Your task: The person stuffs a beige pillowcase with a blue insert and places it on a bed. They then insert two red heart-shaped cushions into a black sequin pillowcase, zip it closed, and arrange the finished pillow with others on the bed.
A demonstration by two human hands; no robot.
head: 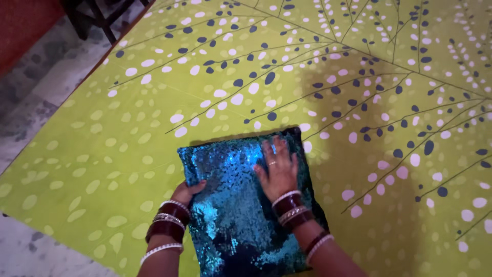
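Left hand [187,193] grips the square blue sequinned cushion's [241,205] edge; right hand [279,169] presses flat, fingers spread. Slick sequins might let it slide.

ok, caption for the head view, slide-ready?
Right hand flat on a blue sequin cushion, left hand gripping its edge, on a green leaf-print bedsheet.

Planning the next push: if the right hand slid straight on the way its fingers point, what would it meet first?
The right hand lies flat on the blue sequin cushion, fingers pointing to its far edge. Past that edge, it would likely meet only the green patterned sheet; nothing else shows there.
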